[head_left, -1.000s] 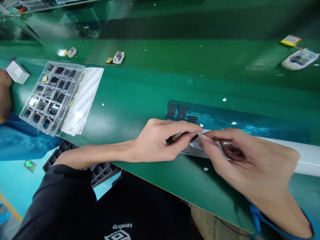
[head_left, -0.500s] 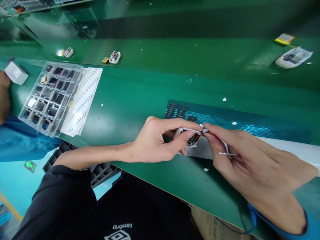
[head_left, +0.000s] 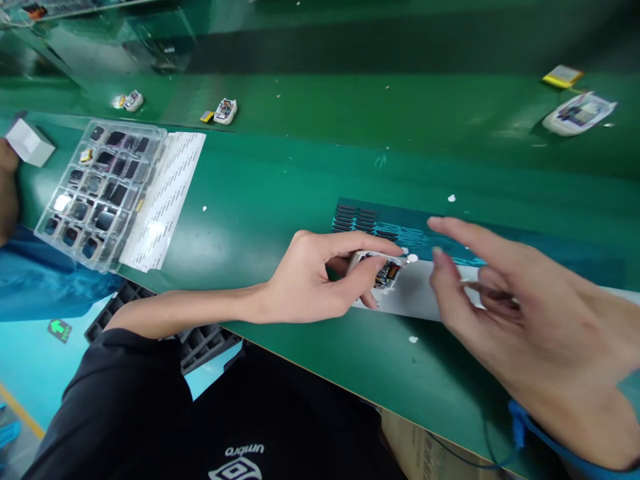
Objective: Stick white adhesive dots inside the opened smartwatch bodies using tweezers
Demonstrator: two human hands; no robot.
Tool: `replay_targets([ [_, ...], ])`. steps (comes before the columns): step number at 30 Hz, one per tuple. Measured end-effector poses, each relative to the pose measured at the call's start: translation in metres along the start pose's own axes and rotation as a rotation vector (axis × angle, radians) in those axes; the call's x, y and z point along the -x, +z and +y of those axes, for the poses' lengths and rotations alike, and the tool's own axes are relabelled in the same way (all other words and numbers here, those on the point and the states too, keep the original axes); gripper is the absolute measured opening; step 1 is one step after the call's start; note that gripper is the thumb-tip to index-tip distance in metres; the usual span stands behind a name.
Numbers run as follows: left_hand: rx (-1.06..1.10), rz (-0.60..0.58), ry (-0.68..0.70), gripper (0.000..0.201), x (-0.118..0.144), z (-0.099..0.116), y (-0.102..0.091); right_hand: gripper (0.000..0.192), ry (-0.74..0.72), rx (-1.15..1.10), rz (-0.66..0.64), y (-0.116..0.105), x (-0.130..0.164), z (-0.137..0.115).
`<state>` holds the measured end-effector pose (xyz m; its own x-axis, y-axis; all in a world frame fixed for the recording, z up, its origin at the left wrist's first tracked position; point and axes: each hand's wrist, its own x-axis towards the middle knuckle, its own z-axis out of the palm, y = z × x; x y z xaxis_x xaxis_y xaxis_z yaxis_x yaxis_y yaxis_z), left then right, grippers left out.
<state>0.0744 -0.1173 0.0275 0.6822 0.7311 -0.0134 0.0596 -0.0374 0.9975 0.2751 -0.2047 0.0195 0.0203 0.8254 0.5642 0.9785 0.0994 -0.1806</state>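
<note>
the green table carries the blue sheet, partly used by the look of it: black strips at its left end, bare outlines farther right. just this side of the blue sheet runs a white strip. well left of the blue sheet is a clear tray of dark-faced parts. the right hand, in front of the blue sheet, has thumb and forefinger apart with nothing between them; whether its curled fingers hold anything i cannot tell. the left hand is clamped on a white housing, nearer than the blue sheet's left end. its inner parts are mounted but uncovered, so i judge it unfinished. beyond the blue sheet's right part, another open unit looks unfinished too. a white round piece sits at the housing's corner, near the blue sheet.
</note>
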Motion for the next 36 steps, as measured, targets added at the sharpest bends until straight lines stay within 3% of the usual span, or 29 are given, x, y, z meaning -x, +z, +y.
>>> replay_targets([
  [3, 0.013, -0.002, -0.008, 0.022, -0.001, -0.001, -0.001, 0.033, -0.234, 0.045, 0.041, -0.002, 0.000, 0.002],
  [5, -0.008, -0.002, 0.002, 0.023, -0.001, -0.002, -0.001, 0.038, -0.279, 0.025, 0.012, -0.003, 0.003, 0.005],
  [9, -0.093, 0.009, 0.047, 0.028, -0.002, -0.005, -0.001, 0.066, -0.348, 0.020, -0.046, -0.006, 0.012, 0.009],
  [13, -0.183, -0.002, 0.077, 0.026, -0.002, -0.008, 0.000, 0.067, -0.427, 0.014, -0.077, -0.005, 0.014, 0.006],
  [19, -0.120, -0.066, 0.007, 0.026, -0.001, -0.007, 0.003, 0.069, -0.444, 0.068, -0.102, -0.006, 0.011, -0.001],
  [23, -0.079, -0.022, -0.001, 0.015, 0.000, -0.010, 0.006, 0.067, -0.460, 0.124, -0.137, -0.011, 0.011, -0.007],
  [27, -0.055, 0.034, 0.050, 0.010, 0.000, -0.016, 0.008, 0.060, -0.485, 0.147, -0.048, -0.010, 0.008, -0.014],
  [30, -0.040, 0.053, 0.097, 0.012, -0.001, -0.016, 0.008, 0.052, -0.398, 0.053, -0.020, -0.005, 0.005, -0.017],
  [34, -0.127, 0.018, 0.175, 0.013, -0.003, -0.011, 0.004, 0.020, -0.095, -0.261, -0.024, 0.002, 0.003, -0.015],
  [36, -0.168, -0.002, 0.204, 0.012, -0.003, -0.009, 0.003, 0.019, 0.047, -0.362, -0.071, 0.003, 0.002, -0.013],
])
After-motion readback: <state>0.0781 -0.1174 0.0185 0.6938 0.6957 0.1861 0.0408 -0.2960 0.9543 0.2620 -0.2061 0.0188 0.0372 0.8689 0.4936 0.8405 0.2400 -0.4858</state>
